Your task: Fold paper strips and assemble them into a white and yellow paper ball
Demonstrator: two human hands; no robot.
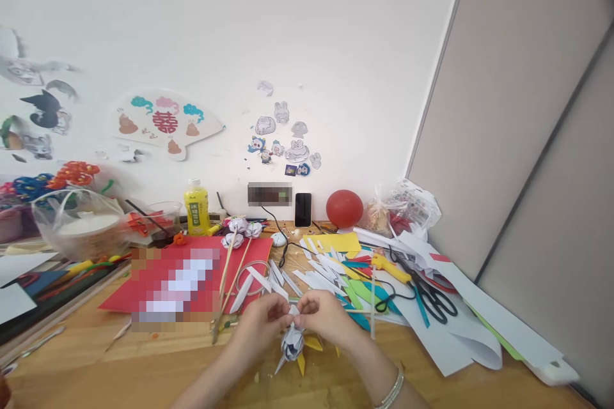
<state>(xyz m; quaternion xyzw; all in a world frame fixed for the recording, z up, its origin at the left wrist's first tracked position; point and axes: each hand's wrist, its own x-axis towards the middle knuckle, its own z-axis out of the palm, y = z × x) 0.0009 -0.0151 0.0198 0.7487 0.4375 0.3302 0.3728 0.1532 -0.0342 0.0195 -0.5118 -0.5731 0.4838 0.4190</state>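
Note:
Close in front of me, a crumpled white paper flower (292,343) hangs below my fingertips, and pointed yellow paper pieces (313,342) stick out beside it. My left hand (265,319) pinches the flower's upper white paper from the left. From the other side, my right hand (322,317) has thumb and finger closed on the same bit of paper. A thin wooden stick (357,312) runs out to the right behind my right hand. Several finished-looking white paper flowers (237,230) on sticks lie on a red folder (192,268) to the left.
Loose paper strips (323,271) cover the table's middle right. A yellow glue gun (391,267) with a black cord and black scissors (434,300) lie there on white sheets (446,339). Along the wall stand a yellow bottle (196,209), a phone (303,211) and a red balloon (344,208).

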